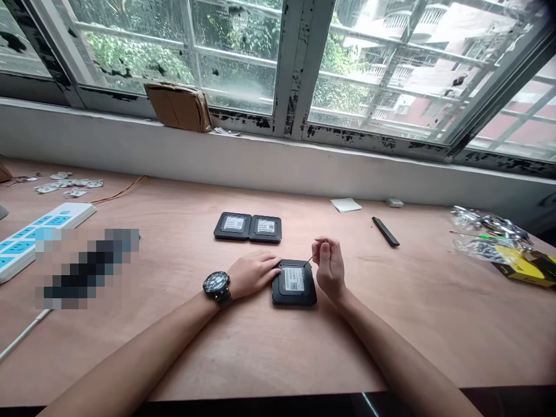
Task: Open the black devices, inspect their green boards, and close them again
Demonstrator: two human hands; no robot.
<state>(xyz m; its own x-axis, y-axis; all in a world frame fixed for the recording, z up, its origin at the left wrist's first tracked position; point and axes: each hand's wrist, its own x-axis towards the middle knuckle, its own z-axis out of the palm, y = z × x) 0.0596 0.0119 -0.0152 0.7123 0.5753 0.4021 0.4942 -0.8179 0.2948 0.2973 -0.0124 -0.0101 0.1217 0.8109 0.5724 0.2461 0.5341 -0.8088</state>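
Note:
A small black square device with a white label lies on the wooden table in front of me. My left hand, with a black watch on the wrist, rests flat against the device's left edge, fingers stretched out. My right hand is closed in a pinch just right of the device and holds a thin pin-like tool whose tip points at the device's upper right corner. Two more of the same black devices lie side by side farther back.
A white and blue power strip lies at the left with small packets behind it. A black bar, a white pad and plastic bags with a yellow box are at the right. A cardboard parcel sits on the sill.

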